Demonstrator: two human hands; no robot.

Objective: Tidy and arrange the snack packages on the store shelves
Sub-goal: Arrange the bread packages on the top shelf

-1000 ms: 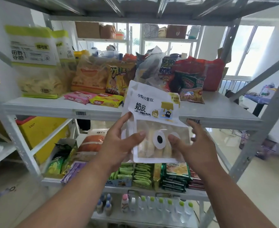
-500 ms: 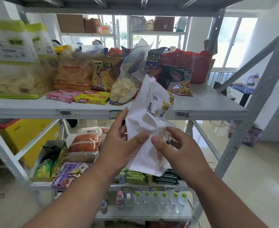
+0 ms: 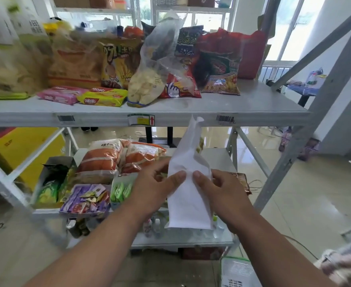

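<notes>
Two hands hold one white snack pouch [image 3: 188,183] in front of the shelving, plain back face toward the camera. Left hand [image 3: 157,188] pinches its left edge at mid-height, thumb on the near face; right hand [image 3: 222,189] pinches the right edge at the same height, thumbs nearly meeting. Pouch long axis runs near vertical, top corner reaching up to the front edge of the upper shelf [image 3: 170,120], bottom hanging below both hands over the front edge of the lower shelf [image 3: 182,241]. Both hands equally near; neither free. Bare shelf surface lies toward the right end of the upper shelf, beside the red-green chip bag [image 3: 220,73]. Judgement: placing there calls for lifting up and forward, with the printed face turned outward.
</notes>
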